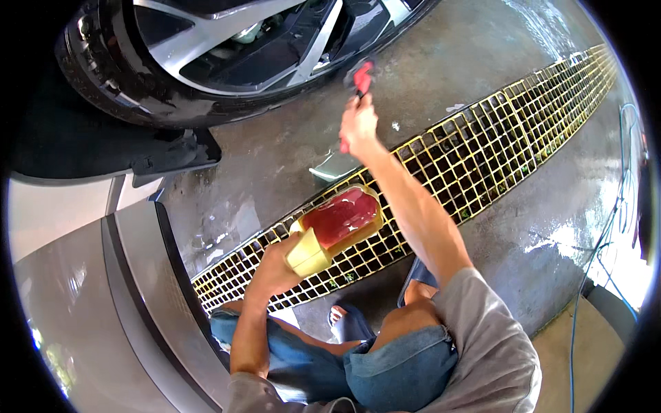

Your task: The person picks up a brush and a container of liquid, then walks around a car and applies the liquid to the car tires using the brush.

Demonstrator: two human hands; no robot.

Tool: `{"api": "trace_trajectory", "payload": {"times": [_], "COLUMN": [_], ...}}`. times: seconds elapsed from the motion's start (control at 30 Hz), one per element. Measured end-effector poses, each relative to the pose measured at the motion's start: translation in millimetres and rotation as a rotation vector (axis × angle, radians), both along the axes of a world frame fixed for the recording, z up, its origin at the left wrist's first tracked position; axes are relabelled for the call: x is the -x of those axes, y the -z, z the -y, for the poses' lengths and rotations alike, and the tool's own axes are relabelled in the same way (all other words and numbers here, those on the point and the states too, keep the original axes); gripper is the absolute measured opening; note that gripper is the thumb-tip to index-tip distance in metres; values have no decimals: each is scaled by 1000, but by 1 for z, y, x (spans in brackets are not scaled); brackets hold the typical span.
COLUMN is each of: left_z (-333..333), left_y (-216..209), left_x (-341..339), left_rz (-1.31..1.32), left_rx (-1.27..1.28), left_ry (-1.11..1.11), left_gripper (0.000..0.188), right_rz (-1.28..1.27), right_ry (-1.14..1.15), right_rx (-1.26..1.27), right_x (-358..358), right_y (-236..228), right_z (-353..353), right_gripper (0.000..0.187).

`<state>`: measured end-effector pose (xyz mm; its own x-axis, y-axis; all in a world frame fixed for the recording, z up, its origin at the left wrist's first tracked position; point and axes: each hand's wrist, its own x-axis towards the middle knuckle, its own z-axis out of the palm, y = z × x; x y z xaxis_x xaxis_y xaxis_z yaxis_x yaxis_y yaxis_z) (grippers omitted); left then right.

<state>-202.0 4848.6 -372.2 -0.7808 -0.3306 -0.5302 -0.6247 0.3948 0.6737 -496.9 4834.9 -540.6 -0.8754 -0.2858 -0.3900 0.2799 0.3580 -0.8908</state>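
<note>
My left hand [275, 267] is closed round a yellowish plastic container [313, 256], cut open on its upper side, with dark red liquid [342, 215] in it. It is held over the yellow floor grating. Stretched out ahead, my right hand [360, 124] grips a red and black brush [362, 77] by its handle. The brush head is blurred and stands close to the lower right edge of the car tyre [200, 107]; whether it touches the tyre I cannot tell. Silver spokes of the wheel rim [241, 55] show inside the tyre.
A long yellow drain grating [475, 148] runs across the wet concrete floor [275, 165]. The car's grey body panel [76, 282] and black mud flap [182, 155] are at my left. A blue hose [577, 323] lies at the right. My sandalled feet [348, 323] are below.
</note>
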Motion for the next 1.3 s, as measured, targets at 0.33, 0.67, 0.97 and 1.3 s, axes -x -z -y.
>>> {"api": "trace_trajectory", "payload": {"times": [0.33, 0.67, 0.97, 1.3], "left_z": [-1, -6, -3, -3], "left_y": [9, 25, 22, 31], "left_x": [14, -8, -15, -13], "left_rz": [63, -102, -187, -198], "left_rx": [-9, 9, 48, 43], "left_ry": [96, 53, 65, 81], "left_gripper": [43, 38, 38, 41], "right_rz": [800, -1078, -1462, -1099], "right_ry": [-549, -502, -426, -1070], "right_rx": [492, 627, 106, -518], "right_x": [-113, -73, -56, -62], "right_y": [-147, -279, -222, -79], "right_z": [-38, -28, 5, -85], "right_gripper": [39, 58, 68, 62]}}
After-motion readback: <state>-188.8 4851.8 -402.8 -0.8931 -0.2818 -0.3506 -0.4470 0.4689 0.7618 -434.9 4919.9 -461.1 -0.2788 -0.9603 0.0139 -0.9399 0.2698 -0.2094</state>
